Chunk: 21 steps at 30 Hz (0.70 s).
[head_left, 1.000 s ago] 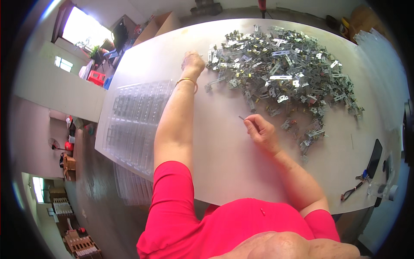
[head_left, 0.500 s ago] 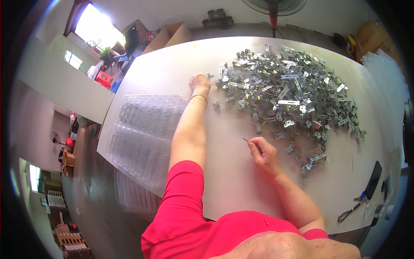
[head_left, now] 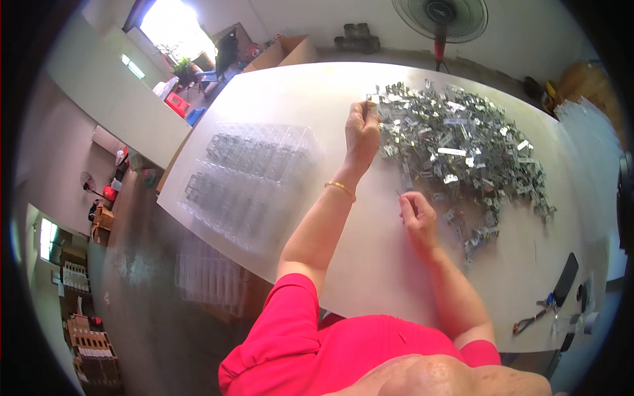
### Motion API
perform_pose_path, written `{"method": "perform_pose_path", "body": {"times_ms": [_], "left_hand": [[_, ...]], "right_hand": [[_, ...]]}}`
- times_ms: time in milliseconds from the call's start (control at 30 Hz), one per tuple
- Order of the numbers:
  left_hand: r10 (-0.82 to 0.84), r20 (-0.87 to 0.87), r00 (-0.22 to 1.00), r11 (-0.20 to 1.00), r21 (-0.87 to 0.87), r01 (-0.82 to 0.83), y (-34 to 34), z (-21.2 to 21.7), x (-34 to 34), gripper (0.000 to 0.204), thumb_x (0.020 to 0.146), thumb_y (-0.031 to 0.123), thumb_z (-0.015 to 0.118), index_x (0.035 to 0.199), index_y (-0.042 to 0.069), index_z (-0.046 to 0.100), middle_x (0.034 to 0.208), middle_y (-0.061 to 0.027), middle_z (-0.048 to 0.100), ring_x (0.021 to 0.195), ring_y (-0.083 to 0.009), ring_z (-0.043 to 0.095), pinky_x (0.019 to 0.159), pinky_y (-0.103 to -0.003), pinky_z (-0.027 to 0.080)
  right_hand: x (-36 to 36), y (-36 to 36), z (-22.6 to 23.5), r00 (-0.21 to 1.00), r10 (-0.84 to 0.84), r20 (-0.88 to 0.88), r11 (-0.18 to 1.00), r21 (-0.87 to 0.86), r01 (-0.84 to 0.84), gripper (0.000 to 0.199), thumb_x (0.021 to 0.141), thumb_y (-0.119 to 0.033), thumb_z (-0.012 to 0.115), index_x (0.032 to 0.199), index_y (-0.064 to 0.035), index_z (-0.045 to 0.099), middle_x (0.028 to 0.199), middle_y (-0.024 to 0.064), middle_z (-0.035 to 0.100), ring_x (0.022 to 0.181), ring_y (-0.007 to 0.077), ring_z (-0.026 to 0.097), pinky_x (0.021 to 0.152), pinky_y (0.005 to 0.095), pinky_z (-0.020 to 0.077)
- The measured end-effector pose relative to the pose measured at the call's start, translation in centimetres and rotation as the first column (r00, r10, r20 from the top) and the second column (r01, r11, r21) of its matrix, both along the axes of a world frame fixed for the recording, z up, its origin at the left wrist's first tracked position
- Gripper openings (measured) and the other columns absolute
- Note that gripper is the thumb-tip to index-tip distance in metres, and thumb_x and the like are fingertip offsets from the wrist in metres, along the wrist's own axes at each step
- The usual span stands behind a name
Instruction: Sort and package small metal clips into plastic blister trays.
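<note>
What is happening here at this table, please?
A person in a pink top sits at a white table. The left hand reaches into the edge of a big pile of small metal parts and grips one. The right hand pinches a thin small piece just above the table, near the pile. A clear plastic tray with compartments lies to the left.

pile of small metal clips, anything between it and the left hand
Nothing visible: the left hand already rests at the left edge of the heap of small shiny metal clips, its grip closed on one, with only bare white table around.
</note>
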<state>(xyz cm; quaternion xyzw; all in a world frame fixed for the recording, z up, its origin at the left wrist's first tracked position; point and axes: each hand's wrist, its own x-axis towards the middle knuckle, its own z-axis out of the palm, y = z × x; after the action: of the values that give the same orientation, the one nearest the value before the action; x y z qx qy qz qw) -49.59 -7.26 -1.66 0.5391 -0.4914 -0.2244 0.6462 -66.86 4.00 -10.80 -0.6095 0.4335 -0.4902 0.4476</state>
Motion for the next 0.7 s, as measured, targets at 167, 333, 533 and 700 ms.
{"method": "perform_pose_path", "body": {"times_ms": [167, 333, 533, 700], "left_hand": [[-0.387, -0.609, 0.692, 0.862, 0.029, 0.507, 6.3, -2.0, -1.3, 0.017, 0.096, 0.010, 0.048, 0.105, -0.001, 0.058, 0.082, -0.0073, 0.058, 0.067, -0.0180, 0.060, 0.064, -0.032, 0.052], [-0.426, -0.640, 0.640, 0.763, 0.126, 0.634, 8.6, -5.0, -0.8, 0.021, 0.095, 0.014, 0.046, 0.104, -0.002, 0.057, 0.075, -0.0057, 0.054, 0.057, -0.0184, 0.056, 0.054, -0.033, 0.051], [-0.441, -0.504, 0.742, 0.741, 0.263, 0.619, 9.9, -6.8, -1.5, 0.029, 0.103, 0.028, 0.050, 0.095, 0.002, 0.060, 0.068, 0.0017, 0.050, 0.049, -0.0077, 0.047, 0.042, -0.022, 0.036], [-0.457, -0.488, 0.743, 0.690, 0.333, 0.643, 11.3, -6.8, -2.4, 0.028, 0.103, 0.027, 0.052, 0.092, 0.003, 0.061, 0.065, 0.0032, 0.048, 0.048, -0.0050, 0.042, 0.041, -0.021, 0.031]], "right_hand": [[0.4, -0.1, 0.3, 0.988, 0.035, 0.153, 0.990, 0.132, -0.055, 0.013, 0.099, -0.018, 0.060, 0.096, -0.0059, 0.062, 0.067, -0.0014, 0.059, 0.059, 0.0058, 0.055, 0.054, 0.0235, 0.0447], [-1.5, 1.1, 1.9, 0.995, -0.022, 0.102, 0.991, 0.135, 0.008, 0.013, 0.100, -0.020, 0.060, 0.098, -0.0062, 0.061, 0.069, -0.0022, 0.058, 0.060, 0.0050, 0.054, 0.054, 0.0227, 0.0450], [-2.7, 2.4, 2.0, 0.984, -0.092, 0.155, 0.994, 0.077, 0.081, 0.012, 0.100, -0.019, 0.059, 0.099, -0.0068, 0.060, 0.069, -0.0028, 0.058, 0.061, 0.0045, 0.054, 0.056, 0.0218, 0.0446], [-3.1, 2.7, 1.1, 0.986, -0.125, 0.112, 0.985, 0.132, 0.110, 0.012, 0.100, -0.018, 0.060, 0.098, -0.0061, 0.061, 0.069, -0.0029, 0.058, 0.062, 0.0040, 0.054, 0.056, 0.0215, 0.0441]]}}
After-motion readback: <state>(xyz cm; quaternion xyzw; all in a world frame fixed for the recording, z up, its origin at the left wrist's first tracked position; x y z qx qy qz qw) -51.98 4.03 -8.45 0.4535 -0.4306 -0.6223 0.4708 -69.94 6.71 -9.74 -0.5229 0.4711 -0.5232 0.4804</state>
